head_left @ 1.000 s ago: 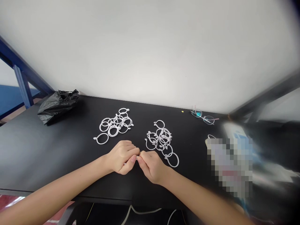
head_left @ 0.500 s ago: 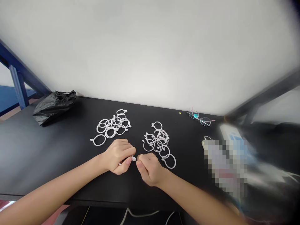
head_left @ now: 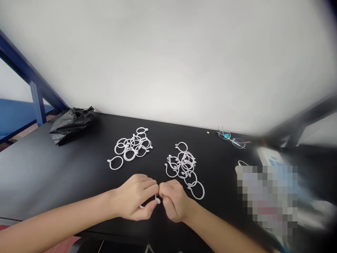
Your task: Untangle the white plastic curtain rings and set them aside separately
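Note:
My left hand (head_left: 139, 193) is closed around a white plastic ring (head_left: 158, 201). A small rounded tab of that ring sticks out by the thumb, and part of the hoop shows under the palm; the rest is hidden. Against the left fingertips presses my right hand (head_left: 175, 201), its fingers curled in a pinch. What lies inside them is hidden. Beyond the left hand is a pile of white rings (head_left: 130, 154) that look closed. Beyond the right hand lies a second pile of white rings (head_left: 198, 189), several of them with small clasp ends visible.
Both piles lie on a black table (head_left: 92, 175) against a pale wall (head_left: 168, 70). At the back left sits a crumpled black plastic bag (head_left: 72, 123). Eyeglasses (head_left: 231, 140) rest at the back right. A blurred-out flat item (head_left: 263, 196) lies on the right.
My hands have come together until they touch, and sit lower in the view. The whole scene has shifted slightly right and down as the head turned. Both piles look the same.

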Available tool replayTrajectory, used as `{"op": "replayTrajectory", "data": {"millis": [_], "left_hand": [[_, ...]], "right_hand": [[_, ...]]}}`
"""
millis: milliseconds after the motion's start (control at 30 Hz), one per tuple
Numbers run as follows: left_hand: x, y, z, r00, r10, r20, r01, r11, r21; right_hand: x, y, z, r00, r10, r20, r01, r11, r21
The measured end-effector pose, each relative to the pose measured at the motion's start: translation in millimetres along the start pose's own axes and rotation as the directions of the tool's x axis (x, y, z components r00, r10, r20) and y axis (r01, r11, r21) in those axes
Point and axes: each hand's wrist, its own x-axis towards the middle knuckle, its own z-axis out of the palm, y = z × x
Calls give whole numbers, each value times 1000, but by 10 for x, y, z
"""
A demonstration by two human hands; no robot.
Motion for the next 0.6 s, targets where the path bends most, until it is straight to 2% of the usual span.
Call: {"op": "replayTrajectory", "data": {"millis": [133, 267, 433, 533, 600], "left_hand": [[-38, 31, -63, 991, -11, 133, 2, 998, 66], [29, 37, -151, 979, 7, 203, -45, 982, 185], [143, 174, -225, 934, 4, 357, -174, 879, 445], [172, 277, -217, 878, -109, 466, -176, 832, 526], [170, 326, -187, 862, -209, 462, -122, 800, 588]], "right_hand": [[-7, -1, 0, 999, 2, 41, 0, 1000, -31], [-28, 19, 3, 1000, 0, 2, 1, 999, -35], [-72, 62, 2, 997, -18, -79, 12, 997, -76], [-84, 70, -7, 993, -32, -109, 20, 994, -104], [-79, 63, -14, 992, -28, -120, 15, 994, -111]]}}
